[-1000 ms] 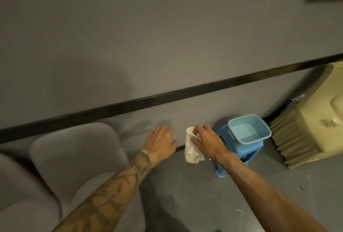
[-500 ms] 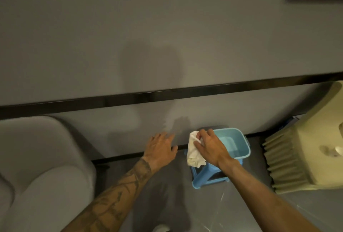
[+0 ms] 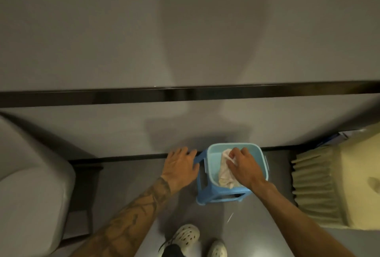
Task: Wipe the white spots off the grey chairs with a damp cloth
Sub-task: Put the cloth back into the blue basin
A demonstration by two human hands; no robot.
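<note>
1. Crumpled white cloth (image 3: 226, 172) hangs inside the pale blue square plastic basin (image 3: 211, 166), gripped by my right hand (image 3: 244, 167).
2. Basin sits on a blue plastic stool (image 3: 218, 195).
3. My left hand (image 3: 181, 166) is released, fingers spread, just beside the stool.
4. The grey padded chair (image 3: 30, 184) stands well apart, left.

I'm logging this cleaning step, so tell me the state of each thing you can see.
stool: upright on the floor.
basin: upright on the stool; water unclear.
cloth: bunched, hanging into the basin.
right hand: gripping the cloth.
left hand: open, fingers spread, beside the stool.
chair: upright, untouched.
</note>
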